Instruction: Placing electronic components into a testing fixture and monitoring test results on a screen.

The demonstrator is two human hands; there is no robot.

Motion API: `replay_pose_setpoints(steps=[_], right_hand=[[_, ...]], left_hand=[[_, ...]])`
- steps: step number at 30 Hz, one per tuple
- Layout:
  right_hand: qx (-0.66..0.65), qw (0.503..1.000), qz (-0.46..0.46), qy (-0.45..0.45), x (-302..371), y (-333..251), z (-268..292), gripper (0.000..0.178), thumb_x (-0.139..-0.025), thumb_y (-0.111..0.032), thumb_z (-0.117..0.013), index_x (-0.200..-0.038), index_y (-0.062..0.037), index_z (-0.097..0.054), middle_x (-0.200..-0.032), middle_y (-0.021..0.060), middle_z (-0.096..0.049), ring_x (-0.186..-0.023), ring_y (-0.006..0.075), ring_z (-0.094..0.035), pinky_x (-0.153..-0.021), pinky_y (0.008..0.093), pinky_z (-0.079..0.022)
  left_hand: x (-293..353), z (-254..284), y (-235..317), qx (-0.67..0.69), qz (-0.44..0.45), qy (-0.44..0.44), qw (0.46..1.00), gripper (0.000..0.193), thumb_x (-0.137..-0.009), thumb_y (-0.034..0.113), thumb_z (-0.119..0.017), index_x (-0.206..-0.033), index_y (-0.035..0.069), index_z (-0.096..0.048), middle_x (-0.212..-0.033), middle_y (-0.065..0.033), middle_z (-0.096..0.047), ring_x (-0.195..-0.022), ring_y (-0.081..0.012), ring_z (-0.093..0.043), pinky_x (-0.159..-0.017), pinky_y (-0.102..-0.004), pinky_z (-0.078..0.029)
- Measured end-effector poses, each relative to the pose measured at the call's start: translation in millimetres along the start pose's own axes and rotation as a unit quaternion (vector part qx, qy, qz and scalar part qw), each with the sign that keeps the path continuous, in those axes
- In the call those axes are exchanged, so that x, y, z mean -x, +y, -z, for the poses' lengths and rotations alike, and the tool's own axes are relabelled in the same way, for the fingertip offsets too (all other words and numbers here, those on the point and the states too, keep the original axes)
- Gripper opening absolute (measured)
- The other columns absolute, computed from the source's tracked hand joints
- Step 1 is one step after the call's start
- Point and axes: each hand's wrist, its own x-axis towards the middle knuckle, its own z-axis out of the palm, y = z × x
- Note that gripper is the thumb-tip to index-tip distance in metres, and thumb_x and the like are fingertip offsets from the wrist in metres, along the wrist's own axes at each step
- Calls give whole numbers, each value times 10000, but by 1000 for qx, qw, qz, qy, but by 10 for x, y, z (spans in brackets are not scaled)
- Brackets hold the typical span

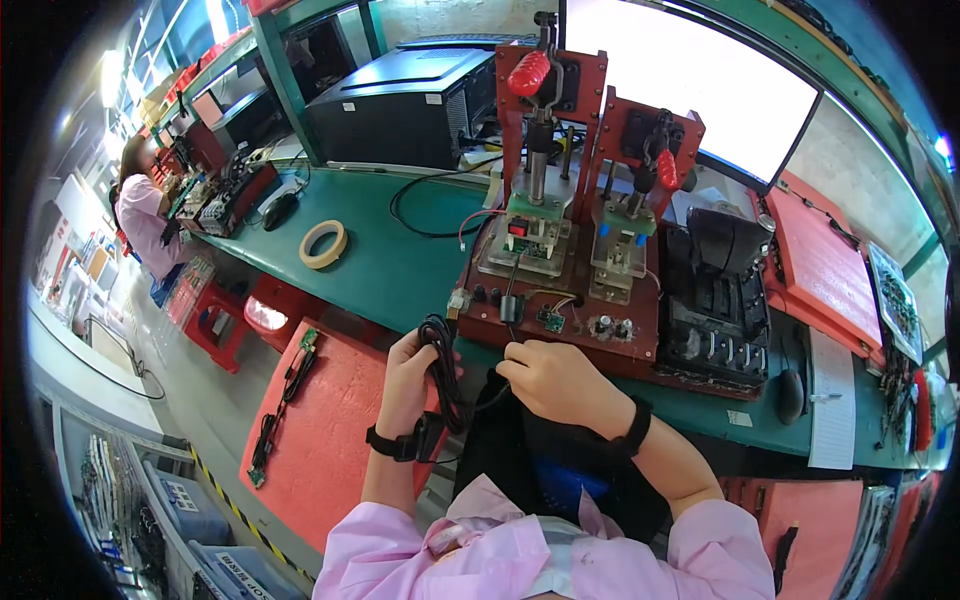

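My left hand (405, 375) is closed round a coiled black cable (437, 365), held upright in front of the fixture's near edge. My right hand (560, 380) pinches a stretch of the same dark cable just right of the coil; its fingertips partly hide it. Above those fingers a black cylinder (511, 308) sits on a cable that runs up to the red-brown test fixture (600, 335). On the fixture stand two toggle clamps with red handles (529, 73), and a green circuit board (540, 235) lies under the left one. A small metal connector (458, 302) sticks out at the fixture's left edge.
A red foam pad (335, 425) at my left carries a cable with small boards. On the green bench (360, 200) lies a tape roll (323, 244). A black device (715, 310), a mouse (791, 396) and paper (832, 400) are at right. Another person (148, 215) sits far left.
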Motion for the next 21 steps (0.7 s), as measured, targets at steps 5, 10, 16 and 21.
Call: replay_pose_setpoints(steps=[5, 10, 16, 21], right_hand=[[-45, 998, -2, 37, 37, -34, 16, 72, -714, -68, -550, -752, -37, -497, -755, 91, -489, -701, 260, -542, -602, 359, -466], [-105, 992, -27, 62, 18, -109, 151, 69, -725, -61, -537, -770, -23, -502, -723, 113, -496, -693, 307, -542, -622, 401, -460], [-111, 992, -64, 11, -11, -55, 74, 71, -739, -70, -535, -797, -29, -536, -748, 111, -538, -719, 296, -574, -614, 399, -463], [-104, 992, -61, 36, 14, -36, 184, 171, -753, -79, -553, -917, -51, -593, -810, 85, -568, -753, 277, -579, -629, 374, -466]], left_hand=[[-63, 53, 70, 41, 50, -41, 997, 152, -830, 51, -475, -936, -7, -566, -751, -108, -622, -632, -172, -618, -593, -286, -526], [-98, 33, 144, 78, 60, -32, 995, 144, -831, 68, -490, -928, -8, -564, -746, -116, -621, -627, -182, -617, -606, -295, -524], [-147, 36, 177, 49, 57, -54, 996, 147, -834, 55, -491, -946, 2, -568, -765, -97, -618, -647, -167, -609, -606, -288, -515], [-165, 103, 396, -152, -45, -103, 982, 313, -764, -10, -552, -1073, 35, -535, -892, -31, -589, -840, -122, -566, -704, -244, -459]])
